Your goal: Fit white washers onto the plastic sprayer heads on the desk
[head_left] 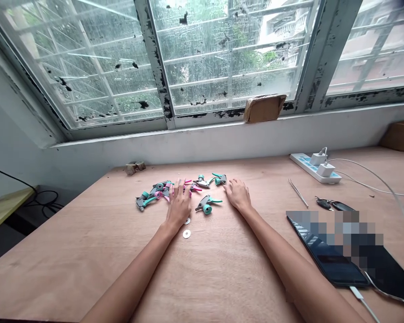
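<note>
Several small grey spray-trigger heads with teal and pink parts lie in a loose group [158, 190] on the wooden table [87, 251]. My left hand [178, 204] lies flat and open on the table, its fingertips among the pink-trimmed pieces. My right hand [237, 194] rests open too, fingers reaching toward a teal-trimmed trigger head [218, 179]. Between the hands lies another teal trigger head [207, 204]. Two metal washers [186, 233] sit just below my left hand.
Tweezers [298, 193], keys [330, 205], a phone on a cable [326, 255] and a white power strip with chargers [314, 168] lie at the right. Small brown pieces [134, 168] sit at the table's back edge. A cardboard block [264, 108] rests on the windowsill.
</note>
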The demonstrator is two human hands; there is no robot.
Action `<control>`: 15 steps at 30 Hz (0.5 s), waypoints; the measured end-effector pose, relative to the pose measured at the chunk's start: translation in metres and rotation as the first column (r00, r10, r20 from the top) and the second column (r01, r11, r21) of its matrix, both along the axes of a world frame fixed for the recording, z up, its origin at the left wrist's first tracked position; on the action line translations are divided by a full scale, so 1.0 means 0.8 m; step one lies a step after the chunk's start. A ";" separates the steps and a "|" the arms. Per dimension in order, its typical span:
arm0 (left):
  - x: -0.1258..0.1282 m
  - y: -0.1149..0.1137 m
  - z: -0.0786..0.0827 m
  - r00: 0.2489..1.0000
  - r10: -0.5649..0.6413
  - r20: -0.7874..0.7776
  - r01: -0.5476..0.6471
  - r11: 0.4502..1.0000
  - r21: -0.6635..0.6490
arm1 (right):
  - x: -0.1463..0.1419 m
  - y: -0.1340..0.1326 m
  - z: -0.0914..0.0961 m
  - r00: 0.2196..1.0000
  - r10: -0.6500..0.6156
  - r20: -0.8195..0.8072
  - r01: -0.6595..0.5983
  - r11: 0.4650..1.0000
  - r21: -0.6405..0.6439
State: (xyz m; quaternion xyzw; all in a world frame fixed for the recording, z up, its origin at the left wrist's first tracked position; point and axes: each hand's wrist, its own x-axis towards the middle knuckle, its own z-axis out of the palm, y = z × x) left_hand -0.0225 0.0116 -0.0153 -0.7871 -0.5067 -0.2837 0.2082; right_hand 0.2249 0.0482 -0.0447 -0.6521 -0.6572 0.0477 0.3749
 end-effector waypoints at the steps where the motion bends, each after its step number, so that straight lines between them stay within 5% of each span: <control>1: 0.001 0.000 0.001 1.000 -0.009 0.007 0.009 1.000 0.001 | -0.001 0.004 0.001 1.000 -0.015 -0.007 0.015 1.000 0.000; 9: 0.011 0.016 0.008 0.993 -0.118 0.017 0.119 0.991 -0.066 | 0.003 0.021 0.002 0.985 -0.062 -0.159 0.070 0.997 0.044; 15: 0.033 0.029 0.021 0.965 -0.224 -0.139 0.237 0.968 0.083 | 0.011 0.007 0.003 0.941 0.104 -0.321 -0.064 0.989 0.134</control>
